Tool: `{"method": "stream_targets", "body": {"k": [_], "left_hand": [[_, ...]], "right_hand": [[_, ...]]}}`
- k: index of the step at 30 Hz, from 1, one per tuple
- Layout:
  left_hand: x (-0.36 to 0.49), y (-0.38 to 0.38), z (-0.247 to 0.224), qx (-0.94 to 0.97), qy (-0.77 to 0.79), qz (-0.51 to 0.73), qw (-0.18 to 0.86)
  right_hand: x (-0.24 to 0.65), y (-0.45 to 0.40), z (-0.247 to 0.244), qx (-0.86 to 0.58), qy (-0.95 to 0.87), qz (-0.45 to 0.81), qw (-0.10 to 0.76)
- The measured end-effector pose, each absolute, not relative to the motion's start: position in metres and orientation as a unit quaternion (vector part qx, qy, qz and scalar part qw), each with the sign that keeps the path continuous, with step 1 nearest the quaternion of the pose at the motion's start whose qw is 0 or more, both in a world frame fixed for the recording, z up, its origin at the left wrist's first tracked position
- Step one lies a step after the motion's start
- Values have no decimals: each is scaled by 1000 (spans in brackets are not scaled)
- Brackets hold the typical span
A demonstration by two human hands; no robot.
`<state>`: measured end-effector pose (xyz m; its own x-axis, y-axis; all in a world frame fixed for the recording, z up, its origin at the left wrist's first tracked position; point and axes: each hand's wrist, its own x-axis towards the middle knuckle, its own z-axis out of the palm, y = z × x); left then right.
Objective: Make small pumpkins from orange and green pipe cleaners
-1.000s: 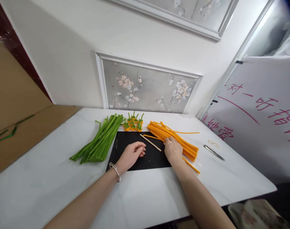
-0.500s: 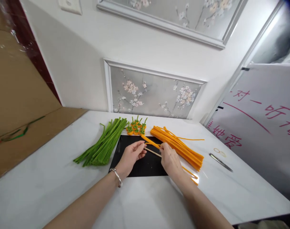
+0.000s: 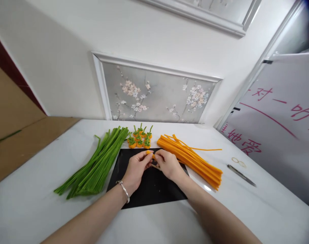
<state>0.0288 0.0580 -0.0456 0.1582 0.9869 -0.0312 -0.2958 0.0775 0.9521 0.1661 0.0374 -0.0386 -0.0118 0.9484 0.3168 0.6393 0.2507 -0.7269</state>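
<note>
Over the black mat (image 3: pixel 154 189), my left hand (image 3: pixel 137 167) and my right hand (image 3: pixel 169 165) meet with closed fingers. Pinched between both sets of fingertips is an orange pipe cleaner (image 3: pixel 149 153), mostly hidden by them. A thin pale stick (image 3: pixel 155 166) shows just below, between the two hands; which hand grips it I cannot tell. Behind the hands stands a cluster of small orange pieces with green tops (image 3: pixel 139 136). To the right lies a bundle of orange pipe cleaners (image 3: pixel 191 159), close to my right hand.
A large bundle of green pipe cleaners (image 3: pixel 98 166) lies left of the mat. On the right of the white table (image 3: pixel 75 220) are a silver pen-like tool (image 3: pixel 242 175) and two thin rings (image 3: pixel 238 162). The wall panel (image 3: pixel 156 91) rises behind.
My hands have come together, and the orange length that stretched between them is now bunched at the fingertips. Loose orange ends near my right wrist no longer show. The view has shifted.
</note>
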Motion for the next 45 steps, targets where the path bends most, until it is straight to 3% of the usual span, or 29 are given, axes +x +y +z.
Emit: {"method": "stream_targets", "body": {"k": [14, 33, 45], "left_hand": [[30, 55, -46, 408, 354, 520, 662], [23, 47, -30, 505, 343, 462, 644], [25, 49, -47, 591, 363, 433, 576]], "right_hand": [[177, 37, -54, -546, -639, 205, 501], [176, 21, -33, -498, -687, 156, 506], [175, 28, -45, -514, -669, 224, 487]]}}
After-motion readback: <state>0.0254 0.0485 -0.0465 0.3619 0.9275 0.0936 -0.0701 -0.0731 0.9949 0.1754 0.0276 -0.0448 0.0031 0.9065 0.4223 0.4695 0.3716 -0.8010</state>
